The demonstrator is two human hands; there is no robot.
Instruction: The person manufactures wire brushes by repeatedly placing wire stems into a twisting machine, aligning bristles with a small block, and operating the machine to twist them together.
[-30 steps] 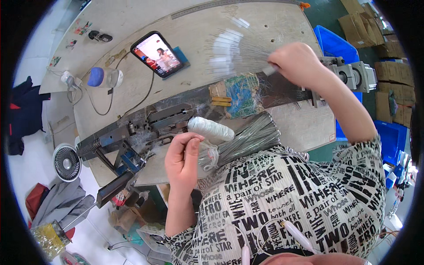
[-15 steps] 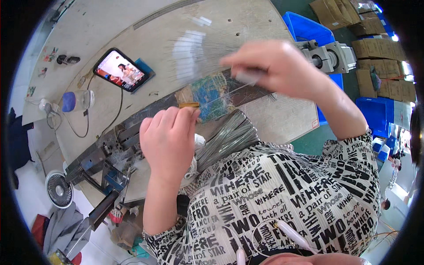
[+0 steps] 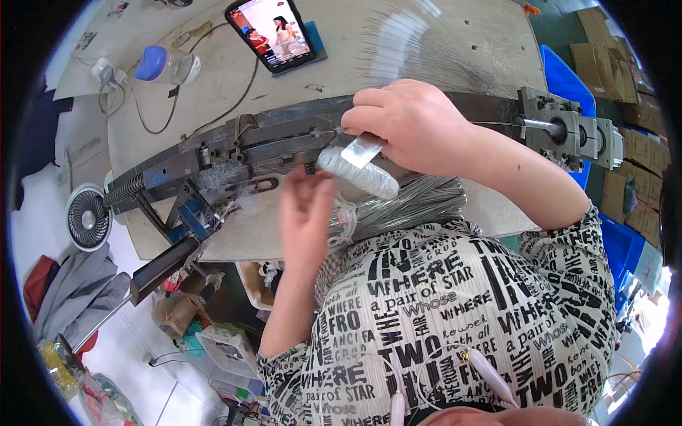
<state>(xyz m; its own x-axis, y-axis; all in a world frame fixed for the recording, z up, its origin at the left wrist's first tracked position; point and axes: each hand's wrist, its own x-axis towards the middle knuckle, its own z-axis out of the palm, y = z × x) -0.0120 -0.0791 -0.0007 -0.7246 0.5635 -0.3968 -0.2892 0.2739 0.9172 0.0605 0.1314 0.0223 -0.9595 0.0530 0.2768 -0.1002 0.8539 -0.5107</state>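
Note:
My right hand [image 3: 412, 124] is closed over the metal rail [image 3: 277, 147], its fingertips against the rail's near-middle fittings. A small flat silvery piece [image 3: 363, 150] sticks out from under its curled fingers. Just below lies a thick white wrapped roll [image 3: 360, 175]; whether the hand touches it I cannot tell. My left hand [image 3: 307, 206], smeared by motion, is left of the roll in front of the rail, and what its fingers hold does not show. A bundle of thin metal wires [image 3: 419, 204] lies against my shirt. One thin wire [image 3: 494, 123] runs from behind my right hand to the spindle block [image 3: 558, 128].
Loose fine wires [image 3: 440, 53] fan out across the far table. A phone on a stand [image 3: 273, 35] and a blue-lidded jar [image 3: 165, 65] stand at the far left. At the left are a spring-and-lever mechanism [image 3: 188, 213] and a fan [image 3: 89, 216]. Blue bins [image 3: 565, 82] stand at right.
My right hand has come left and down to the rail. My left hand has moved down; the brass-coloured piece at its fingertips no longer shows. The whole view has shifted, phone now higher.

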